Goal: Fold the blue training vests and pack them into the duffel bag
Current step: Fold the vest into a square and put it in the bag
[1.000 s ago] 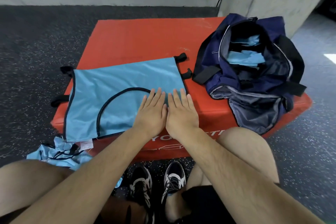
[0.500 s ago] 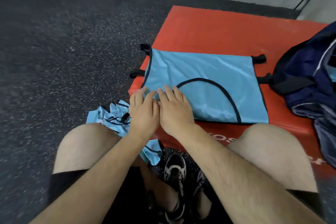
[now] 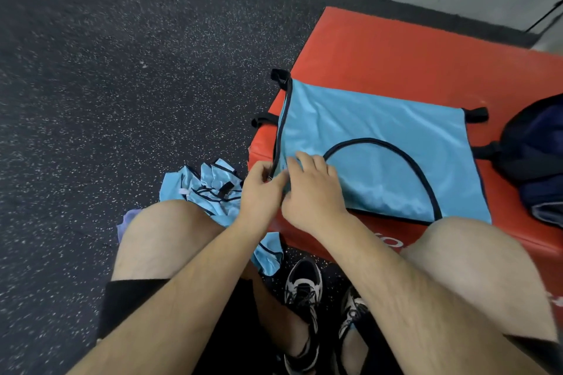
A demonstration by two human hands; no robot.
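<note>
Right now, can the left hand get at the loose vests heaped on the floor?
Probably yes. The left hand pinches the edge of the spread vest, and the heap lies close beside it, nothing between; it must let go first.

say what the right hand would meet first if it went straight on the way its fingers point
The right hand lies on the vest, fingers pointing away and slightly left. Going on, it would likely slide over cloth to the black trim at the vest's left edge; the exact line is unclear.
</note>
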